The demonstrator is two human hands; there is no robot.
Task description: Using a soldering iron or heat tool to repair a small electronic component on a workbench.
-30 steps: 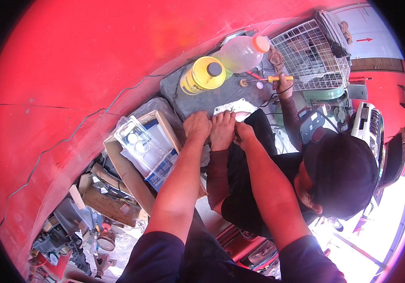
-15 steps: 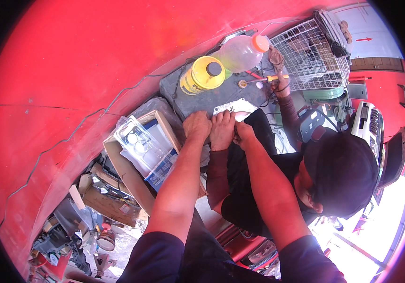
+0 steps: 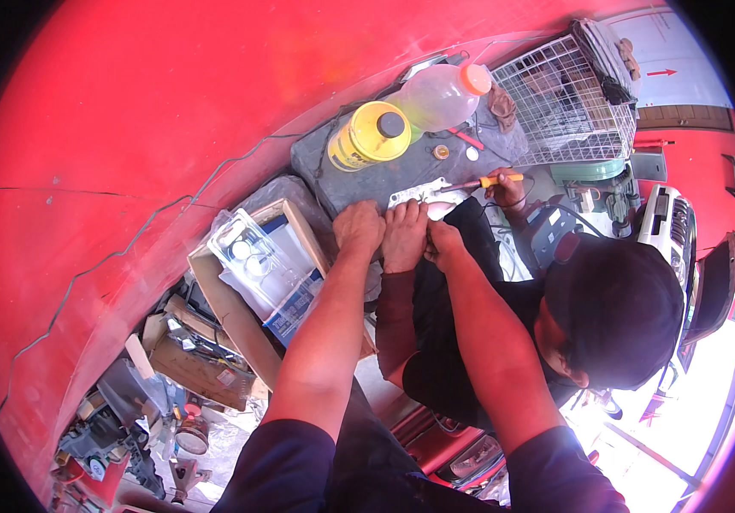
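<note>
My left hand (image 3: 359,227) is closed in a fist at the near edge of the dark bench, and what its fingers grip is hidden. My right hand (image 3: 445,244) is also closed, its fingers bent against the near side of a pale metal part (image 3: 416,190); I cannot make out what they hold. Between my hands, a co-worker's hand (image 3: 403,237) presses on that part. The co-worker's other hand (image 3: 511,188) holds a soldering iron (image 3: 491,181) by its yellow handle, with the tip over the part's far side.
A yellow container (image 3: 369,137) and a clear bottle with an orange cap (image 3: 438,94) stand on the bench (image 3: 316,162). A small round tin (image 3: 440,152) lies beyond the part. A white wire cage (image 3: 568,111) is behind right, a cardboard box (image 3: 239,321) left. The co-worker's capped head (image 3: 615,312) is close right.
The co-worker's soldering iron has come from the small tin nearer to the pale metal part, its tip now over it. My two hands have stayed in place.
</note>
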